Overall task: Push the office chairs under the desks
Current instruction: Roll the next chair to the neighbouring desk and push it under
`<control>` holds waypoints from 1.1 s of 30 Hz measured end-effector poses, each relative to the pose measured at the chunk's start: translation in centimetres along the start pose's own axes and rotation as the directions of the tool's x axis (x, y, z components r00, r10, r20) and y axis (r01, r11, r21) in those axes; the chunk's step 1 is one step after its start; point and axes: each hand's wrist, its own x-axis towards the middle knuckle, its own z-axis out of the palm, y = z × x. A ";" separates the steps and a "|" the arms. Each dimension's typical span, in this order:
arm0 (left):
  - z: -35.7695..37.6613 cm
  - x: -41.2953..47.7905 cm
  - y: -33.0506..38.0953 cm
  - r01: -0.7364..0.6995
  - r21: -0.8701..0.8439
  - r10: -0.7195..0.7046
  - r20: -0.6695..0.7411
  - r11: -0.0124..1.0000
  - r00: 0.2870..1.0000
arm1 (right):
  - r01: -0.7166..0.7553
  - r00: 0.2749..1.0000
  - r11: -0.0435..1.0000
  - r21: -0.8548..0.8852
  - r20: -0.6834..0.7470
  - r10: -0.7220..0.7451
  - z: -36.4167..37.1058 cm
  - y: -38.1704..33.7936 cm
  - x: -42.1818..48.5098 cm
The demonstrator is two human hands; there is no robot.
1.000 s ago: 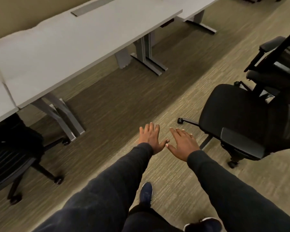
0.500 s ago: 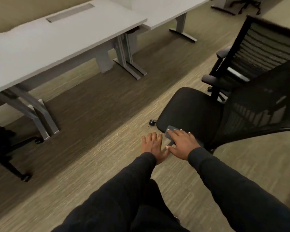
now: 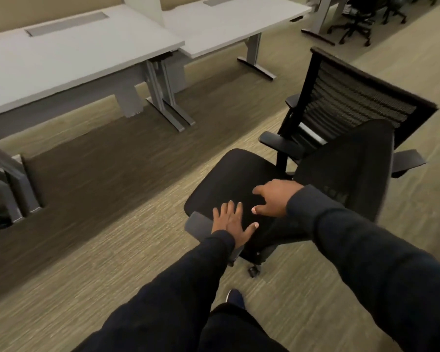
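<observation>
- Since half a second ago, your hands have parted: your right hand point(image 3: 277, 198) has slid from the near armrest point(image 3: 198, 223) out over the seat, and your left hand point(image 3: 233, 224) has come onto that armrest.
- Your left hand lies flat, fingers spread, palm down on the armrest at 6 o'clock of the seat; it grips nothing.
- Your right hand hangs above the seat near its 5 o'clock edge, fingers loosely apart and curled down, holding nothing; whether it touches the cushion cannot be told.
- The nearest office chair point(image 3: 239, 179) stands out on the carpet point(image 3: 87, 250), well clear of the desks, its mesh back at 3 o'clock of its seat.
- A second office chair point(image 3: 353, 102) stands just behind it at 1 o'clock, back upright, one armrest close to the first chair's back.
- The desks point(image 3: 74, 54) run in a row from 9 to 12 o'clock, with open floor beneath them.
- More chairs point(image 3: 358, 24) cluster far off at 1 o'clock.
- Your shoe point(image 3: 235, 297) shows at 6 o'clock, below the chair's caster.
</observation>
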 end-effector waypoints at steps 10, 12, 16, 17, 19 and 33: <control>-5.1 6.4 12.8 -0.001 -0.180 -0.022 -0.129 0.984 0.991 | 0.061 0.995 0.998 -0.034 -0.082 -0.063 -4.8 16.1 -1.9; -6.0 7.2 15.6 -0.009 -0.218 -0.029 -0.173 0.976 0.985 | 0.102 0.989 0.994 -0.028 -0.108 -0.104 -4.9 19.3 -2.2; -7.4 8.3 21.3 -0.006 -0.303 -0.051 -0.182 0.953 0.982 | 0.264 0.917 0.962 0.070 -0.328 -0.228 -3.5 26.3 -2.7; -7.5 8.3 22.6 0.007 -0.321 -0.062 -0.161 0.947 0.985 | 0.320 0.876 0.944 0.087 -0.406 -0.259 -2.7 28.0 -2.7; -7.8 8.3 24.8 0.032 -0.325 -0.065 -0.091 0.945 0.994 | 0.399 0.803 0.913 0.091 -0.515 -0.299 -0.8 30.9 -2.3; -8.4 8.5 27.5 0.194 -0.456 -0.164 0.105 0.869 0.981 | 0.552 0.604 0.833 -0.008 -0.685 -0.407 1.5 32.6 3.0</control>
